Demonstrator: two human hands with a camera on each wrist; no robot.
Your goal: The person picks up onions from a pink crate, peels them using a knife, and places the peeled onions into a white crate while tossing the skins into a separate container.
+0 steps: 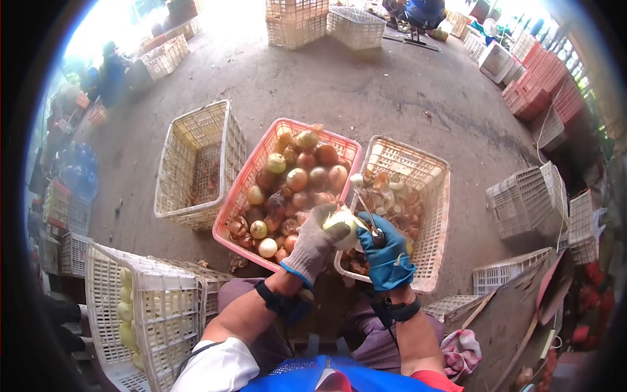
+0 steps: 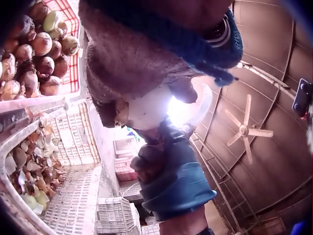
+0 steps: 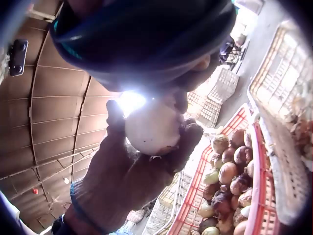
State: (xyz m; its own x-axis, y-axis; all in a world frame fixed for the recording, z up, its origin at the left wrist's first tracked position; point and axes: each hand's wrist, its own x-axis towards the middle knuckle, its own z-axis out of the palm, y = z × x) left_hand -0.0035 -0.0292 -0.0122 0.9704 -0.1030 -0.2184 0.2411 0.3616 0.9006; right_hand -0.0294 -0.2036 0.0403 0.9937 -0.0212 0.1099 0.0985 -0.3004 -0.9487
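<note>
A pale peeled onion (image 1: 341,230) is gripped by my left hand (image 1: 312,243), in a light knit glove, above the gap between two baskets. In the right wrist view its thumb and fingers curl round the onion (image 3: 152,128). My right hand (image 1: 388,256), in a blue rubber glove, grips a knife close against the onion; the curved blade (image 2: 202,106) shows in the left wrist view. Whole onions with brown skins fill the red-rimmed basket (image 1: 256,147). Peelings lie in the white basket (image 1: 441,215) to its right.
A white basket (image 1: 171,160) with a few scraps stands left of the onions. Pale onions show inside a crate (image 1: 163,307) at the lower left. More crates (image 1: 526,199) stand at the right, others at the back. A person (image 1: 423,12) sits at the far back.
</note>
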